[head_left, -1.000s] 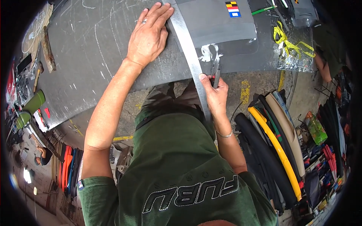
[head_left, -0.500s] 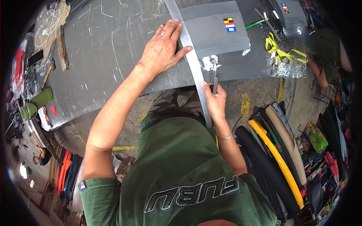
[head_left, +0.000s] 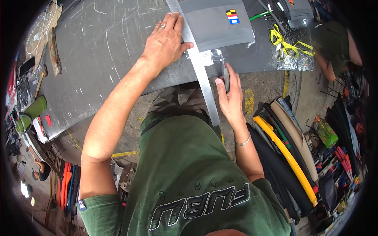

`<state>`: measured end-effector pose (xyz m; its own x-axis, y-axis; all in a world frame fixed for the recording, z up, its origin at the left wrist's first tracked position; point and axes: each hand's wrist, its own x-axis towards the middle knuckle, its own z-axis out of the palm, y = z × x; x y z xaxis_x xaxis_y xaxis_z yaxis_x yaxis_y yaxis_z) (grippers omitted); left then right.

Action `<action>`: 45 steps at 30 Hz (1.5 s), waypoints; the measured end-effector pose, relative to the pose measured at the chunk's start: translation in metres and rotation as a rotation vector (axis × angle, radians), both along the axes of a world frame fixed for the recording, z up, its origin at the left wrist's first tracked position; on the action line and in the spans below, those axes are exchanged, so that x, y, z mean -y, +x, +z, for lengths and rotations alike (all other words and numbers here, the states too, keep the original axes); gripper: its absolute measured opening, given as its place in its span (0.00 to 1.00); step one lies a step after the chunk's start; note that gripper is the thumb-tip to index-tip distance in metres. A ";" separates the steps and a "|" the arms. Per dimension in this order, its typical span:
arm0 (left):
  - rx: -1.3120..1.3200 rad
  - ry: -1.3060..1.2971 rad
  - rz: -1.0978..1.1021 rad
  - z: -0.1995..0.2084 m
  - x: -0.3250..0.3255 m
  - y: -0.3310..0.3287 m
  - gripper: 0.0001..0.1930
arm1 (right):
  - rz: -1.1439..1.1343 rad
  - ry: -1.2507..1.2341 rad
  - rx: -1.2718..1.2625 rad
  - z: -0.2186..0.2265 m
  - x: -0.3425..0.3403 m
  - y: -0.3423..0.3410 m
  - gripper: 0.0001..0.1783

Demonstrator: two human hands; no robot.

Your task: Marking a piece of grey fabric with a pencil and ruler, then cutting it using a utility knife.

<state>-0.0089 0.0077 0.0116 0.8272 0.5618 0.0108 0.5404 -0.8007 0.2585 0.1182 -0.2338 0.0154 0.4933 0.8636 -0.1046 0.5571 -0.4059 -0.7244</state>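
Note:
My left hand (head_left: 164, 44) lies flat with fingers stretched along a long metal ruler (head_left: 201, 76), pressing it down. The ruler runs along the left edge of a grey sheet (head_left: 212, 33) with a small multicoloured patch (head_left: 232, 17), and its near end juts past the table edge toward me. My right hand (head_left: 232, 94) is closed round a utility knife (head_left: 226, 78), its tip pointing away from me, just right of the ruler and apart from it. Beyond the knife tip is a shiny clear plastic piece (head_left: 214, 57) by the sheet's near edge.
The dark, scratched table (head_left: 90, 74) spreads to the left. A yellow tape measure (head_left: 287, 47) and a green pen-like stick (head_left: 260, 15) lie at right; a phone (head_left: 27, 66) lies far left. Fabric rolls (head_left: 285, 145) stand at my right. Another person's arm (head_left: 327, 70) shows at far right.
My right hand has come off the ruler, and the knife is turned more upright in the picture. My left hand stays on the ruler. The whole view has shifted slightly.

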 end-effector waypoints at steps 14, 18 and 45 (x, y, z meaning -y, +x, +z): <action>-0.234 0.005 0.016 -0.005 0.004 0.010 0.50 | 0.105 -0.107 -0.101 0.023 -0.047 -0.015 0.31; 0.527 -0.069 -0.150 -0.024 0.001 -0.010 0.44 | 0.102 -0.121 -0.114 0.021 -0.051 -0.016 0.31; -0.116 0.102 -0.004 -0.005 0.006 0.008 0.46 | 0.215 -0.247 0.007 0.046 -0.067 -0.009 0.32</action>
<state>-0.0011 0.0015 0.0062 0.8282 0.5598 -0.0282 0.5591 -0.8216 0.1112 0.1094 -0.1663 0.0613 0.3038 0.8971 -0.3208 0.6539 -0.4412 -0.6146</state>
